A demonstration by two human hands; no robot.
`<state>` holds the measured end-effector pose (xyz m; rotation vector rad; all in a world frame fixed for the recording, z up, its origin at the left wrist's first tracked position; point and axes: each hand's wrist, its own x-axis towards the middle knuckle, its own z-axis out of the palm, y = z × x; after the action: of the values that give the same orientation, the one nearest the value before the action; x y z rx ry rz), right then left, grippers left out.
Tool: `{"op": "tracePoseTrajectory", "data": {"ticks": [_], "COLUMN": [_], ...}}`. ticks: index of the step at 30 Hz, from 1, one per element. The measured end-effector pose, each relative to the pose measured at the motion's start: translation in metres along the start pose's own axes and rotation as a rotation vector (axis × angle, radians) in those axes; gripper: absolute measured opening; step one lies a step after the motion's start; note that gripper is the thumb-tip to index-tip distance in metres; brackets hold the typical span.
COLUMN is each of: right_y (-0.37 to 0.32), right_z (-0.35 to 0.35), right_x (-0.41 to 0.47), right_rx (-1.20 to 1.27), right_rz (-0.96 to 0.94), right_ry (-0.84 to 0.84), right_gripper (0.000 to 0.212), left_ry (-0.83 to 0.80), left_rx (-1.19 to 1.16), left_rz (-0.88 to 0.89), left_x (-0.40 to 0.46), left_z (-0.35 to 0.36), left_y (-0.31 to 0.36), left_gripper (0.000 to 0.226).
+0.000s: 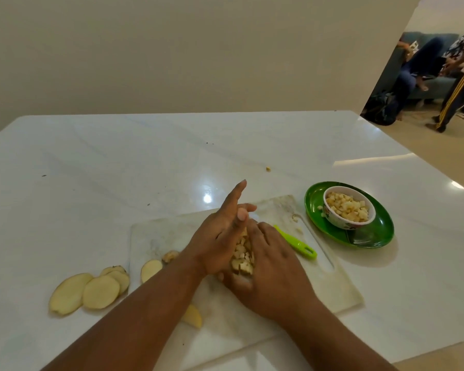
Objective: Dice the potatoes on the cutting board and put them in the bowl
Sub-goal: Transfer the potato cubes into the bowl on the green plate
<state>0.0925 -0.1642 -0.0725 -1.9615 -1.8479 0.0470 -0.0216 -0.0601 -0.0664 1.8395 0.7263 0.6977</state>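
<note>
Potato dice (242,257), small pale yellow cubes, sit in a loose heap near the middle of a white cutting board (330,287) on a pale marble-look table (118,162). Two bare hands cup the heap from either side. The left hand (217,236) stands on edge against the left of the pile, fingers straight and pointing away from the person, so it is open and pressing. The right hand (272,259) lies palm down over the right of the pile with fingers bent around the cubes; how firmly it grips is hard to judge because the fingertips are hidden under the heap. A knife with a bright green handle (296,242) lies on the board just right of the hands, untouched. Further right, well off the board, a small patterned bowl (332,220) already nearly full of dice stands on a green plate (370,236). To the left, several uncut potato slices (86,290) lie overlapping on the table, with another slice (151,269) and a small scrap on the board's left edge. The dice are probably light, wet and slippery, and they scatter easily, so they are best scooped between both palms from underneath rather than pinched, then carried low across to the bowl. The slices look stiff enough to lift by their edges. People are visible in a room far to the right.
</note>
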Motion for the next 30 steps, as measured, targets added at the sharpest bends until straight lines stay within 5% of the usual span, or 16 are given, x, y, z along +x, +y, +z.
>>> {"op": "tracePoseTrajectory", "data": {"ticks": [11, 16, 22, 25, 30], "right_y": [-0.013, -0.018, -0.014, -0.018, -0.018], "right_z": [0.021, 0.019, 0.030, 0.029, 0.016], "right_x": [0.048, 0.048, 0.046, 0.048, 0.051], "right_rx": [-0.090, -0.055, 0.018, -0.057, -0.108], "right_rz": [-0.092, -0.170, -0.131, -0.165, -0.177], "right_ry": [0.002, 0.016, -0.064, -0.100, -0.036], "right_gripper": [0.053, 0.036, 0.046, 0.052, 0.029], "left_ry": [0.055, 0.101, 0.147, 0.155, 0.156], "left_rx": [-0.033, -0.057, -0.059, -0.083, -0.096], "left_rz": [-0.092, -0.105, -0.118, -0.102, -0.116], "left_x": [0.006, 0.009, 0.009, 0.007, 0.005], "left_z": [-0.005, -0.003, -0.001, -0.001, -0.003], "left_y": [-0.004, -0.007, -0.006, -0.005, 0.001], "left_gripper": [0.108, 0.086, 0.051, 0.054, 0.060]}}
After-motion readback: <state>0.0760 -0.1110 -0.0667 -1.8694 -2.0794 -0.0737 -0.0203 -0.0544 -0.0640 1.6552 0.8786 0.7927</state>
